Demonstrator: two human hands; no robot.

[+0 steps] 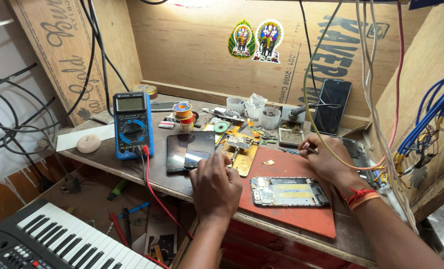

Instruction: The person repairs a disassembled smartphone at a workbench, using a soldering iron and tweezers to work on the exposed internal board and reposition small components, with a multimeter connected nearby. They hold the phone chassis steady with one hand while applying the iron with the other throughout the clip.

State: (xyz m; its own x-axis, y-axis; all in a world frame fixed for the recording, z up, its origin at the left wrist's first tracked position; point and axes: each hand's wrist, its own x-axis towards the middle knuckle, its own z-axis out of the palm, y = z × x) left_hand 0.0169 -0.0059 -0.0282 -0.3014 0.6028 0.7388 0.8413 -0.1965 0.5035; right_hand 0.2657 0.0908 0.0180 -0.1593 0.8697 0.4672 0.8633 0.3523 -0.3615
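Observation:
My left hand [215, 185] rests curled at the bench's front edge, fingers by a gold circuit board holder [242, 149] and two dark phone screens [189, 150]; what it pinches is hidden. My right hand [326, 158] sits at the back right of an orange work mat [301, 214], pinching a thin tool tip [305, 146] near a small tray of parts [290, 136]. An opened phone [288, 192] with its insides showing lies on the mat between my hands.
A blue multimeter [133, 124] with red and black leads stands at the left. Solder spools [183, 115], white cups [254, 107] and an upright phone [332, 105] line the back. Loose wires [421, 134] hang at the right. A keyboard [57, 239] sits lower left.

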